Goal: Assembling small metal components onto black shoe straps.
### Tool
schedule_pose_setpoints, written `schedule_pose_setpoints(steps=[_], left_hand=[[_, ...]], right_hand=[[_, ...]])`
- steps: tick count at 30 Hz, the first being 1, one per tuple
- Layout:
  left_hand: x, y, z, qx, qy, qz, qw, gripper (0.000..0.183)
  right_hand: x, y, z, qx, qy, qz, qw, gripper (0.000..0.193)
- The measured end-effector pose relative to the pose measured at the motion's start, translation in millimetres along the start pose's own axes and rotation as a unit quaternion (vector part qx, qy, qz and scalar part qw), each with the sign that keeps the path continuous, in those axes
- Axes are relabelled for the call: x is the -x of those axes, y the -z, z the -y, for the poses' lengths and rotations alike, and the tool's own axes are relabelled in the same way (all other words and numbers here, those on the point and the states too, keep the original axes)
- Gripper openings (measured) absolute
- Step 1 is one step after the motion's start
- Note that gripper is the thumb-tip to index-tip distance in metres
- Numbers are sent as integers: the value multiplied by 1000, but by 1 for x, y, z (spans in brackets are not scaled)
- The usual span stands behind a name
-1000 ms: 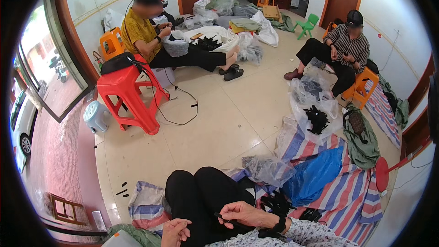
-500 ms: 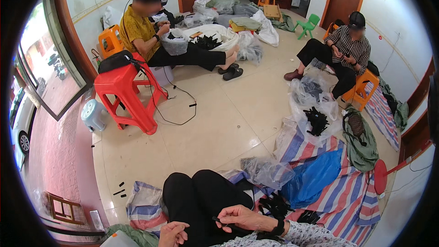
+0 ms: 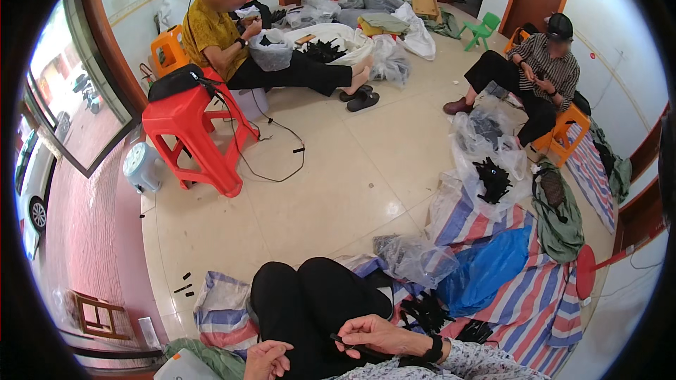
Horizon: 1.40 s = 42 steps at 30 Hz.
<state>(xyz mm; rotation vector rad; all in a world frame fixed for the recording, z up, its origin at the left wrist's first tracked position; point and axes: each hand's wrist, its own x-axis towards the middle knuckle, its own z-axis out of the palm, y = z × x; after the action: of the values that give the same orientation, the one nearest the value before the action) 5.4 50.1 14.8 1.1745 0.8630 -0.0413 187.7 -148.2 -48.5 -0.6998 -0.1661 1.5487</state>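
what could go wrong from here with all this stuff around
The small black piece pinched in the right hand might slip, and it would be hard to spot against the black trousers. The cable looping over the floor by the red stool could catch someone's foot. The loose black strips on the tiles might get stepped on.

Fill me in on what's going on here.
The right hand pinches a small black piece; the left hand shows nothing held. More black pieces lie to the right on a striped sheet. Farther off, a person in yellow and a person in stripes sit with hands in front of them; what they hold is too small to tell.
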Motion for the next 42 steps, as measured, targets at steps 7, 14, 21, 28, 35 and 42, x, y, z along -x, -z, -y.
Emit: schedule_pose_setpoints(steps=[7,14,21,28,35,42], left_hand=[[-1,0,-1,-9,-25,14,1000,24],[-1,-1,-6,-26,-24,16,999,25],[-2,-1,-10,-54,-32,21,998,27],[-3,-1,-10,-67,-22,19,997,27],[-9,4,-1,-39,21,10,999,26],[-9,5,-2,-36,18,17,999,25]], right_hand=[[0,0,0,12,-8,-9,1000,19],[-2,1,0,-1,-9,-2,1000,18],[-4,1,1,2,-12,-3,1000,19],[-5,0,2,5,-13,-4,1000,20],[-7,1,0,-4,-13,-6,1000,19],[-8,-2,2,0,-11,-7,1000,19]])
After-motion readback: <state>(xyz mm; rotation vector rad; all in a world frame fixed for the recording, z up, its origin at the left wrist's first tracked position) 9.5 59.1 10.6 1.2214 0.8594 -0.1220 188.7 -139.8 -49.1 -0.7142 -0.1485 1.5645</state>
